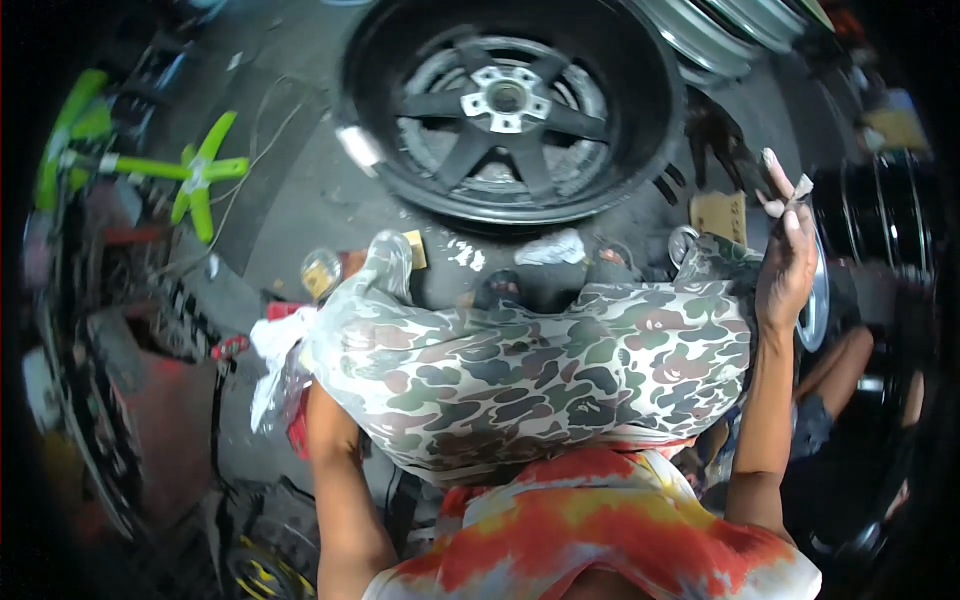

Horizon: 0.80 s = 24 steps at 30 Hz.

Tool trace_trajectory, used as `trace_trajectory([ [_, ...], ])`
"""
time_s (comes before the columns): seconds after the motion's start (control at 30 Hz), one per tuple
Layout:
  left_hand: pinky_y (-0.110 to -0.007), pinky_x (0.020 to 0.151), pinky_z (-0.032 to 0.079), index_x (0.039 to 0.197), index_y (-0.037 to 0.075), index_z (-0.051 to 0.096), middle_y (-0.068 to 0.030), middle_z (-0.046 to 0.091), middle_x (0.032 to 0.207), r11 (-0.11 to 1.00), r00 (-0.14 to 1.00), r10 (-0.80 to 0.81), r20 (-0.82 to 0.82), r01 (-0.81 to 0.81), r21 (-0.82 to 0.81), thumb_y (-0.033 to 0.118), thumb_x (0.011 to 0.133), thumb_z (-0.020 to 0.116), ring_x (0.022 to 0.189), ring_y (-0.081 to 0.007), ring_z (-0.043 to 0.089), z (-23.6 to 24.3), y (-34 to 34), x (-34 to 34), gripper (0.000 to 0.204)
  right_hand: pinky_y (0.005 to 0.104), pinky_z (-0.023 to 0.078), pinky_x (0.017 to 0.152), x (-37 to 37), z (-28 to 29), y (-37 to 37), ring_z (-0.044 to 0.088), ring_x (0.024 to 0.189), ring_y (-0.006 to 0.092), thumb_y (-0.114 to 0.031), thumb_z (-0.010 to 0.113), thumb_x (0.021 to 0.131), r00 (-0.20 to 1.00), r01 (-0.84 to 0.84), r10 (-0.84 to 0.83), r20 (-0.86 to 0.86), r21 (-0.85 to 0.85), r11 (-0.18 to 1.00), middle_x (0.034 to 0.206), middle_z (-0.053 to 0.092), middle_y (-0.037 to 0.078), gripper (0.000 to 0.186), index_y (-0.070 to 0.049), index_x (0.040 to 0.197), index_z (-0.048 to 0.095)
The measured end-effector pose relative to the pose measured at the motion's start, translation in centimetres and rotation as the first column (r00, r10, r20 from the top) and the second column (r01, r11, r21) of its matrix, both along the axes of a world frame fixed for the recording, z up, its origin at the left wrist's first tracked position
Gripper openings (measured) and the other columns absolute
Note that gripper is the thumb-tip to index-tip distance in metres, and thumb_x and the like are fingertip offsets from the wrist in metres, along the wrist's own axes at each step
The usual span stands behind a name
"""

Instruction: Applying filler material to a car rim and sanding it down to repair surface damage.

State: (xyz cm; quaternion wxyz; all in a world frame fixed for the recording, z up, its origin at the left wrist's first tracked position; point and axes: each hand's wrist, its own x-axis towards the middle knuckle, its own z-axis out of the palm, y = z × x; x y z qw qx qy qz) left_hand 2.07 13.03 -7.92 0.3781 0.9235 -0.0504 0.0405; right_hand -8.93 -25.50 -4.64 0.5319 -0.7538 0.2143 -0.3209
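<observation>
My right hand (785, 265) is raised beside my right knee. Its thumb and fingers pinch a small pale folded scrap (803, 188), whose material I cannot make out. My left forearm (335, 450) reaches down past my left knee, and the hand itself is hidden behind the leg. Crumpled white plastic or cloth (275, 345) lies nearest to that hidden hand; whether the hand touches it I cannot tell. In front of my knees a large black wheel rim (525, 185) lies face up, with a silver hub centre and dark spokes.
Lime-green fan blades (200, 172) stand at the left, near a red metal machine (165, 425). A clear jar (320, 272) sits by my left foot. A white crumpled wrapper (550, 248) lies below the rim. Stacked black rims (880, 215) and another person's bent leg (845, 370) are at the right.
</observation>
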Motion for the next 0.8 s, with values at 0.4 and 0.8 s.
trace_trajectory([
  [0.4, -0.034, 0.062, 0.049, 0.097, -0.001, 0.069, -0.0124, 0.071, 0.085, 0.751, 0.655, -0.635, -0.41, 0.647, -0.13, 0.014, 0.087, 0.063, 0.068, -0.0175, 0.062, -38.3, -8.5, -0.8, 0.02, 0.0392, 0.03, 0.113, -10.3, 3.6, 5.4, 0.045, 0.135, 0.0275, -0.017, 0.048, 0.096, 0.942, 0.326, -0.328, -0.071, -0.033, 0.945, 0.143, 0.052, 0.019, 0.027, 0.003, 0.092, 0.066],
  [0.8, -0.031, 0.061, 0.045, 0.074, 0.0, 0.06, -0.0065, 0.06, 0.065, 0.58, 0.513, -0.813, -0.274, 0.684, -0.443, 0.011, 0.089, 0.063, 0.062, -0.0124, 0.052, -34.6, -17.6, 1.8, 0.018, 0.0344, 0.043, 0.101, -23.6, 7.6, 8.7, 0.056, 0.118, 0.0203, -0.008, 0.044, 0.1, 0.832, 0.51, -0.49, 0.261, -0.011, 0.86, 0.142, 0.051, 0.018, 0.029, 0.01, 0.115, 0.062],
])
